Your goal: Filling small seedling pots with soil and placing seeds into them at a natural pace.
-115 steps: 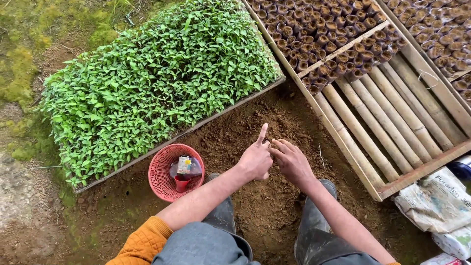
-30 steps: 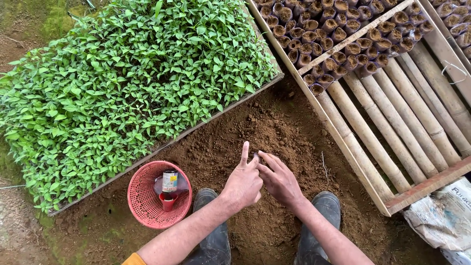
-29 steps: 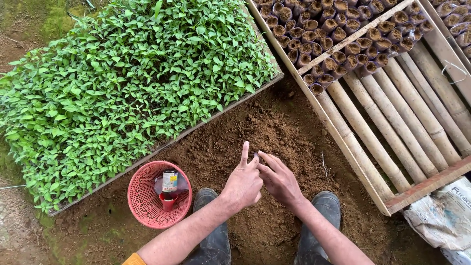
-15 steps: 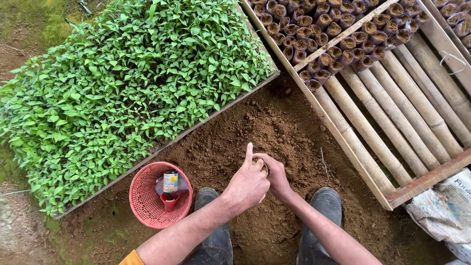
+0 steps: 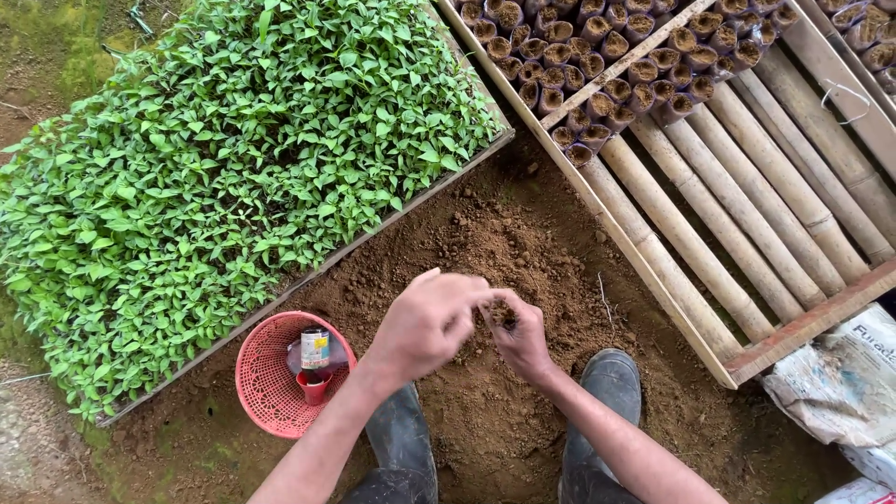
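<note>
Hands: my left hand [image 5: 425,327] and my right hand [image 5: 521,334] touch each other, low in the middle, over the dirt patch [image 5: 523,252].
Basket: the basket [image 5: 271,383] sits on the ground, just left of my left arm.
In the basket: a small bottle [image 5: 315,349] and a little cup [image 5: 313,386].
Seedling bed: the seedling bed [image 5: 224,177] lies behind the basket, far left.
Rack: the bamboo rack [image 5: 737,215] lies right of the dirt patch.
Pots: the soil pots [image 5: 616,65] sit on the rack's far end.
Boots: my boots [image 5: 607,392] stand below my hands.
Bags: the bags [image 5: 840,383] lie at the right edge, near the rack's corner.
</note>
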